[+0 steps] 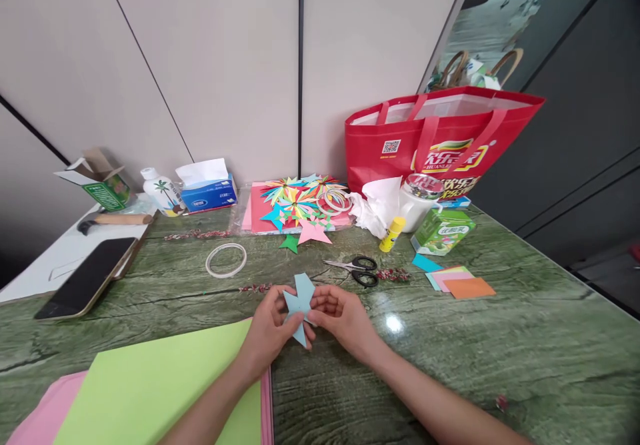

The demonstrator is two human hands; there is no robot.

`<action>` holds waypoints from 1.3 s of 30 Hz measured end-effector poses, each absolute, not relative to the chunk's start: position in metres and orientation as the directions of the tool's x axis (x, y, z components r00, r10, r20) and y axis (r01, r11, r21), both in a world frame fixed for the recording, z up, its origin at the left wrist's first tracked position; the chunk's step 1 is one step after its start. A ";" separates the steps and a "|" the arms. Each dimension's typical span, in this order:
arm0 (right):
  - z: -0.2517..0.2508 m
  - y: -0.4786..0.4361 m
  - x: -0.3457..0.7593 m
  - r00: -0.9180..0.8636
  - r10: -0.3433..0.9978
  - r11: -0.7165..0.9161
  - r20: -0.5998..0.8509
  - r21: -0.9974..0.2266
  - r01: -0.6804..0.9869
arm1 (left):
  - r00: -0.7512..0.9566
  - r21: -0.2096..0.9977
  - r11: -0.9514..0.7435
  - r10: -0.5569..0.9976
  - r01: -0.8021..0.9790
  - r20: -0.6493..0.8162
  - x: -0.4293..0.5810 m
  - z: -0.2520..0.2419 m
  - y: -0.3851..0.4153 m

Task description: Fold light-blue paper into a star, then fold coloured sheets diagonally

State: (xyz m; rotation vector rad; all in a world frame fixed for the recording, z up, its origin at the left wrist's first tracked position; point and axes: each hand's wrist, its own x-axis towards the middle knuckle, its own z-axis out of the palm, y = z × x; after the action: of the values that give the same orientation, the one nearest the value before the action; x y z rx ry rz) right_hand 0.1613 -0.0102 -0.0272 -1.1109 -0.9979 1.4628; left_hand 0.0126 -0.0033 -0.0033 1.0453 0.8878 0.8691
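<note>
Between my two hands is a light blue folded paper star [299,304], held a little above the table with its points facing several ways. My left hand [270,328] grips its left side, thumb across the front and fingers behind. My right hand [345,315] pinches the right side between thumb and curled fingers. Beyond the hands lie black-handled scissors [361,270], closed, their blades toward the left. Farther back are a pink paper star [314,232] and a small green paper star [289,244], in front of several multicoloured folded paper stars [295,202].
Green and pink paper sheets [165,378] lie front left, beside a phone [87,275]. A tape roll [226,260] sits mid-left. Right of centre are a glue stick [393,234], a mug [416,205], a green carton [443,232] and small coloured papers [470,288]. A red bag [375,152] stands behind.
</note>
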 end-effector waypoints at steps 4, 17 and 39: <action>-0.029 -0.010 0.163 -0.077 0.988 -0.151 -0.138 -0.968 -0.202 | 0.419 0.946 0.275 0.889 -0.169 -0.184 0.010 -0.006 -0.002; -0.024 -0.009 0.161 -0.096 0.984 -0.172 -0.153 -0.957 -0.233 | 0.343 0.951 0.302 0.902 -0.067 -0.263 0.012 -0.003 -0.001; -0.020 -0.009 0.169 -0.044 0.996 -0.091 -0.083 -0.968 -0.232 | 0.333 0.933 0.339 0.899 -0.118 -0.284 0.011 0.005 -0.003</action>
State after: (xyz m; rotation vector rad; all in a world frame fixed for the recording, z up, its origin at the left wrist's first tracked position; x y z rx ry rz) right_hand 0.1687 -0.0094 -0.0202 -1.0784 -1.0141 1.4006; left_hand 0.0106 -0.0034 0.0050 0.9851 0.9927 0.8280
